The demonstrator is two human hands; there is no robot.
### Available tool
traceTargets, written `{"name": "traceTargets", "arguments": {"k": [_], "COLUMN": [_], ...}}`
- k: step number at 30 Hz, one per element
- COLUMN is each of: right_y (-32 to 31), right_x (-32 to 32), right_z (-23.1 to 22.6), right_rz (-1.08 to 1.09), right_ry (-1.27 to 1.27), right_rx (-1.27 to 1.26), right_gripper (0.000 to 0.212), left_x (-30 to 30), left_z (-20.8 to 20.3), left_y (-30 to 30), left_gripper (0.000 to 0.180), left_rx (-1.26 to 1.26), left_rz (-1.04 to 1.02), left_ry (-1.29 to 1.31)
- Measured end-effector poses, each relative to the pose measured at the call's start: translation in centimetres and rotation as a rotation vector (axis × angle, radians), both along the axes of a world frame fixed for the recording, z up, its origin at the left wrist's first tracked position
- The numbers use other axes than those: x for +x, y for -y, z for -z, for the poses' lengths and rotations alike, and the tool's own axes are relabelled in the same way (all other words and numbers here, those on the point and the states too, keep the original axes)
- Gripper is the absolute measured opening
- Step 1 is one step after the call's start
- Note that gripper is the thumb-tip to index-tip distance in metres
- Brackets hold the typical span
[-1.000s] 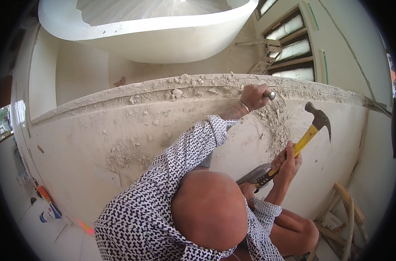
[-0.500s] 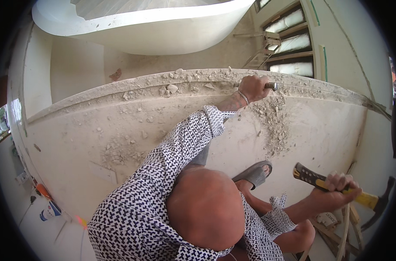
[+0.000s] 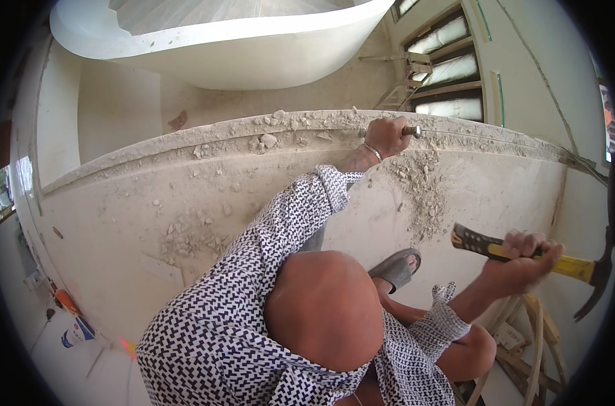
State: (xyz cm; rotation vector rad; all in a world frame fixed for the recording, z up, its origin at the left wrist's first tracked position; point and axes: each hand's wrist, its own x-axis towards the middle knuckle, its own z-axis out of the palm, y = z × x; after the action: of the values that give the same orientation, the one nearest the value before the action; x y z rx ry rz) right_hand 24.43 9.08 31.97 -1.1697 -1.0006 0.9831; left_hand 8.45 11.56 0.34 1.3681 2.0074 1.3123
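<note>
My left hand (image 3: 388,137) is closed round a cold chisel (image 3: 413,131). The chisel lies nearly level along a rough, chipped ledge (image 3: 246,132), its struck end pointing right. Most of its shaft is hidden in my fist, and I cannot make out exactly where its tip meets the ledge. Off to the right, my right hand (image 3: 524,260) grips a claw hammer (image 3: 571,266) by its black and yellow handle. The hammer's dark head is at the far right, well apart from the chisel. Grey rubble (image 3: 426,196) lies on the floor below my left hand.
More broken bits (image 3: 192,233) are strewn at the left. Beyond the ledge is a curved white wall (image 3: 273,57), with a wooden ladder-like frame (image 3: 415,71) to its right. Wood strips (image 3: 537,345) lie at lower right. A sandal (image 3: 396,269) is on my foot.
My right hand and the hammer have risen in the picture, with the hammer head higher at the right. The chisel and my left hand sit slightly further left.
</note>
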Motion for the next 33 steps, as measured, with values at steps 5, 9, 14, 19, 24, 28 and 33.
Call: {"name": "traceTargets", "arguments": {"k": [5, 9, 14, 19, 24, 28, 33], "right_y": [5.1, 1.2, -0.7, 4.0, -1.9, 2.0, 3.5], "right_x": [-0.8, 1.7, 0.2, -0.4, 3.0, -0.4, -0.7], "right_z": [12.8, 3.3, 1.0, 11.3, 0.1, 6.6, 9.6], "right_rz": [-0.399, -0.079, 0.101, -0.376, -0.143, 0.024, -0.368], "right_ry": [0.225, 0.235, 0.251, 0.405, 0.093, 0.209, 0.415], "right_rx": [-0.895, -0.479, 0.104, -0.827, -0.162, 0.126, -0.877], "right_gripper": [0.026, 0.028, 0.027, 0.017, 0.024, 0.021, 0.023], "left_x": [-0.3, -0.2, -0.1, 0.3, -0.6, -0.3, -0.9], "left_z": [0.6, 0.5, 0.1, 1.1, 1.0, 1.0, 1.8], "left_y": [-0.8, 0.5, 0.4, 1.1, 0.5, -0.2, 0.7], "left_gripper": [0.021, 0.018, 0.018, 0.019, 0.02, 0.022, 0.022], "left_rx": [-0.039, -0.065, -0.01, -0.001, -0.001, -0.039, 0.022], "left_rz": [-0.041, 0.026, 0.031, 0.02, 0.015, 0.044, 0.044], "left_ry": [0.002, 0.027, 0.019, 0.012, 0.034, 0.011, -0.031]}}
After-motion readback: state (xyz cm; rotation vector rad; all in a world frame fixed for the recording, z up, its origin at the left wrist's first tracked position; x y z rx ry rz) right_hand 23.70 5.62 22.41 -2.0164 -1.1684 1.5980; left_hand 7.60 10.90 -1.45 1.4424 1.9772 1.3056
